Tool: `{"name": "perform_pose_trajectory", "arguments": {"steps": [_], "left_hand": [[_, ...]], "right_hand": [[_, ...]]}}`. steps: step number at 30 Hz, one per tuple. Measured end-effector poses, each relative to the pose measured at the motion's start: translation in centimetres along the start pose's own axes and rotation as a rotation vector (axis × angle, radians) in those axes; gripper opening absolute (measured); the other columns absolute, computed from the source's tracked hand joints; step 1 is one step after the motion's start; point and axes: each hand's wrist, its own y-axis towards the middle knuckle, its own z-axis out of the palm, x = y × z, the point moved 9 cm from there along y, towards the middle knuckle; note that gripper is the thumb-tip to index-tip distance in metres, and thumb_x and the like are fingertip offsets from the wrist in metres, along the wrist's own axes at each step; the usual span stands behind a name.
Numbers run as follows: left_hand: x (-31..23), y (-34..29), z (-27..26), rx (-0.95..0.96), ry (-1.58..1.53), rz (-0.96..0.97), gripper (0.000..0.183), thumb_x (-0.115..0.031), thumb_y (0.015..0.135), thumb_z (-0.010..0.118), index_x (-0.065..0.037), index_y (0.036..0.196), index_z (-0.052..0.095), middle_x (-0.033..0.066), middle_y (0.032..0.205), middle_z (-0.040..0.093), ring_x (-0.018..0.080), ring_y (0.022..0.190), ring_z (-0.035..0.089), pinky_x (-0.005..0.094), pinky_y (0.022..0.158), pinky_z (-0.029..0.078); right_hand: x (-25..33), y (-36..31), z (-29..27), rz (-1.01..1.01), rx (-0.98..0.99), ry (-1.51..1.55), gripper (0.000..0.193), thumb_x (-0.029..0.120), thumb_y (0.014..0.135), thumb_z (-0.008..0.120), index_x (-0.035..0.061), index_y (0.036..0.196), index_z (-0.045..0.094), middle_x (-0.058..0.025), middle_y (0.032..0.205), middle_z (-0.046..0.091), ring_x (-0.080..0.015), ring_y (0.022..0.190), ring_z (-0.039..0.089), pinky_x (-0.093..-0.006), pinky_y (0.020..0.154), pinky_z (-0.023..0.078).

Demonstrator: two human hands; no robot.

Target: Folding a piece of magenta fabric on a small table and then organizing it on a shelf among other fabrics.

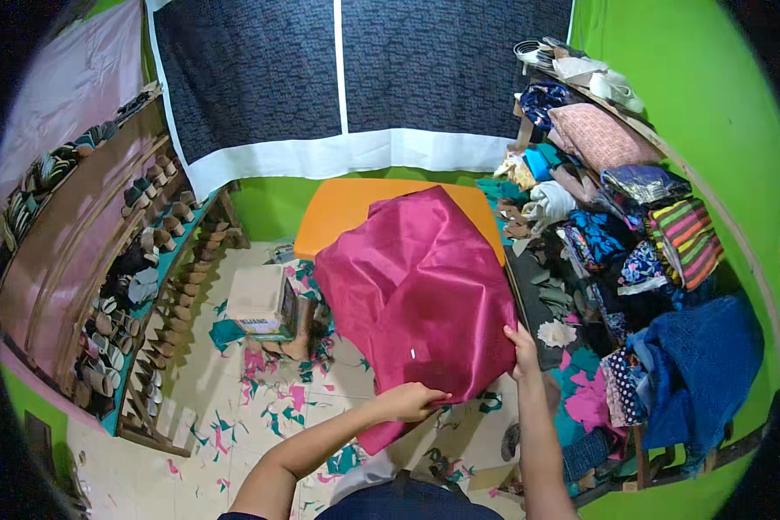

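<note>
A large piece of shiny magenta fabric (416, 277) hangs spread out in front of me, its far part lying over an orange tabletop (334, 208). My left hand (412, 401) pinches the near edge of the fabric, and a corner droops below that hand. Farther right, my right hand (522, 349) grips the fabric's right edge, with the fingers partly hidden behind it. A small white mark shows on the fabric between my hands.
Wooden racks with shoes and shoe forms (160, 234) line the left side. A box (260, 299) stands amid pink and green scraps (273, 368) on the tiled floor. Folded fabrics (602, 243) and a blue cloth (702, 364) fill the right shelves. Dark curtains (251, 78) hang behind.
</note>
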Motion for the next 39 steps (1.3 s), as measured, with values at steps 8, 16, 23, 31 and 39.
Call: {"name": "perform_pose_trajectory", "arguments": {"steps": [8, 16, 23, 31, 39], "left_hand": [[-5.5, -1.3, 2.7, 0.164, -0.239, 0.052, 0.036, -0.012, 0.08, 0.055, -0.006, 0.115, 0.058, 0.0179, 0.104, 0.063, 0.0342, 0.093, 0.061, 0.0408, 0.079, 0.047], [-5.9, -4.5, 3.7, 0.184, -0.324, 0.023, 0.02, -0.001, 0.072, 0.057, 0.004, 0.091, 0.057, 0.0183, 0.083, 0.063, 0.031, 0.076, 0.06, 0.0381, 0.07, 0.046], [-0.2, -3.8, 5.9, 0.123, -0.145, -0.086, 0.024, -0.014, 0.08, 0.061, -0.004, 0.101, 0.059, 0.0147, 0.089, 0.065, 0.0222, 0.075, 0.061, 0.0343, 0.069, 0.046], [-5.1, -2.9, -3.5, -0.38, -0.846, -0.085, 0.026, -0.015, 0.085, 0.062, -0.002, 0.107, 0.06, 0.0011, 0.094, 0.063, 0.0107, 0.086, 0.054, 0.0272, 0.08, 0.044], [-11.9, -1.4, -6.0, -0.395, -0.19, 0.101, 0.023, -0.018, 0.085, 0.062, -0.001, 0.099, 0.059, 0.0153, 0.077, 0.061, 0.0166, 0.067, 0.054, 0.0325, 0.064, 0.044]], "right_hand": [[3.5, -7.9, -0.3, 0.056, -0.107, -0.181, 0.033, 0.006, 0.087, 0.05, 0.0011, 0.12, 0.051, -0.0087, 0.112, 0.06, -0.0196, 0.099, 0.058, -0.0318, 0.089, 0.045], [0.3, -17.1, -2.4, -0.013, -0.424, -0.069, 0.035, 0.002, 0.087, 0.046, 0.0022, 0.122, 0.049, -0.0089, 0.115, 0.056, -0.0202, 0.103, 0.054, -0.035, 0.092, 0.042], [-1.7, -14.6, -2.9, 0.013, -0.403, -0.13, 0.037, 0.005, 0.091, 0.044, 0.0013, 0.128, 0.042, -0.0077, 0.118, 0.053, -0.0203, 0.106, 0.052, -0.035, 0.095, 0.04], [1.4, -14.1, 2.2, -0.443, -0.018, -0.701, 0.077, 0.019, 0.086, 0.058, 0.0014, 0.143, 0.009, -0.0182, 0.142, 0.031, -0.0287, 0.129, 0.032, -0.0399, 0.109, 0.019], [2.3, -10.8, -4.1, -0.632, -0.58, -1.214, 0.079, 0.006, 0.081, 0.058, -0.0039, 0.142, 0.008, -0.0284, 0.134, 0.036, -0.0362, 0.122, 0.041, -0.0382, 0.101, 0.033]]}}
